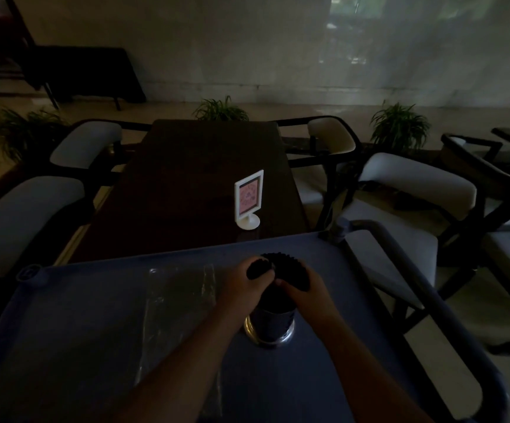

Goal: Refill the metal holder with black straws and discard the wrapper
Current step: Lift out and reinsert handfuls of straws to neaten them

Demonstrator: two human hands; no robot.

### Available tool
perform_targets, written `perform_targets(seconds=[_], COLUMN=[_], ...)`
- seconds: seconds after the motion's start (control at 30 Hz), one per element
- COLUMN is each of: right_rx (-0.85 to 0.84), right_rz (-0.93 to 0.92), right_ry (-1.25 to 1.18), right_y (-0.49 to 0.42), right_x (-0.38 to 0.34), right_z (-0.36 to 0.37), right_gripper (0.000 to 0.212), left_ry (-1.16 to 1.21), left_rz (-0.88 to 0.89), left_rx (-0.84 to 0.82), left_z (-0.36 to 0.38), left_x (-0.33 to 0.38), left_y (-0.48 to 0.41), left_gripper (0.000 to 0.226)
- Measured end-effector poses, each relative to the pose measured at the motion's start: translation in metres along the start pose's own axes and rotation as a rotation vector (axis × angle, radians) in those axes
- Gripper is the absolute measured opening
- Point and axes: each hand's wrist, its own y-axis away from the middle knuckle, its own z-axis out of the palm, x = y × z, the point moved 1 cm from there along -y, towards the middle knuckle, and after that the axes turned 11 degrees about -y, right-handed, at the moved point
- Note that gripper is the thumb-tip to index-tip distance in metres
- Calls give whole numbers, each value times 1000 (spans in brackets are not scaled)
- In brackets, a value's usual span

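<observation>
Left hand and right hand clamp the straws in the holder; uneven pushing could tip it, scattering straws across the counter.

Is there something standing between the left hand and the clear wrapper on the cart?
Nothing visible does. The wrapper lies flat on the cart beside the left hand, only bare cart top between them. That hand grips black straws in the metal holder.

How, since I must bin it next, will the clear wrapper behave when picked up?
The clear wrapper lies flat and crinkled on the cart, so it is probably floppy and very light. Its glossy film may slip when pinched.
</observation>
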Motion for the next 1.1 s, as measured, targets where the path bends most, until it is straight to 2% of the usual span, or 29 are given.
perform_targets(seconds=[0.23,0.3,0.37,0.47,0.53,0.6,0.63,0.73,0.77,0.87,0.97,1.03,1.1], right_rx=[28,55,89,111,131,180,230,444,455,292,67,-41,-118], right_rz=[-50,-62,-59,-108,-141,-201,-255,-465,-488,-388,-226,-129,-19], right_ry=[45,77,74,27,18,37,57,131,121,41,-78,-267,-551], right_y=[6,7,9,14,16,20,23,39,44,59,68,71,69], right_x=[-3,-4,-10,-27,-42,-56,-62,-83,-87,-93,-95,-98,-109], right_z=[0,0,-1,-2,-1,1,2,9,15,45,78,92,100], right_gripper=[44,54,64,66,63,54,47,24,21,30,20,14,36], left_ry=[94,128,181,258,355,443,485,709,809,1039,1173,1233,1274], left_rz=[27,31,69,107,136,185,207,224,212,209,235,229,228], left_rx=[50,35,65,138,182,219,224,212,202,166,152,119,69], left_z=[-16,-24,-34,-48,-58,-70,-76,-92,-97,-104,-105,-103,-98], left_x=[34,49,65,87,98,108,112,120,122,128,134,135,136], left_y=[10,13,17,20,21,23,23,21,20,21,29,34,42], left_gripper=[8,16,15,19,14,21,22,6,5,8,12,14,12])
